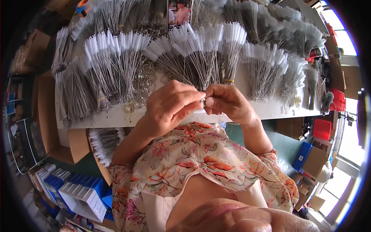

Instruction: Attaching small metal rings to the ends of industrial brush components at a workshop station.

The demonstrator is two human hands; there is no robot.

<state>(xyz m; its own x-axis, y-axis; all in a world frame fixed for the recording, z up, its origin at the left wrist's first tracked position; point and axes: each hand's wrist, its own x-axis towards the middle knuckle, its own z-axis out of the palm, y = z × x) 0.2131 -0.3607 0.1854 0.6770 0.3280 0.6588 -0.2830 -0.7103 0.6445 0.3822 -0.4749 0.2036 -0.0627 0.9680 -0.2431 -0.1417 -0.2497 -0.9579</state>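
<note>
My left hand (170,104) and my right hand (229,103) meet at the table's front edge, thumbs and fingertips pinched together. Between the fingertips shows a small shiny metal ring (203,101), mostly covered by the fingers. Whether a brush's wire end is joined to it is hidden. Just beyond my hands lie fanned bundles of thin wire brushes (205,46) with white bristle heads pointing away from me. Loose metal rings (143,79) are scattered left of these, near my left hand.
More brush bundles (110,58) cover the white table (266,110) on both sides. A phone-like screen (179,13) stands at the back. Cardboard boxes (71,143) and plastic bins (81,197) sit at the left. Red containers (322,129) stand at the right.
</note>
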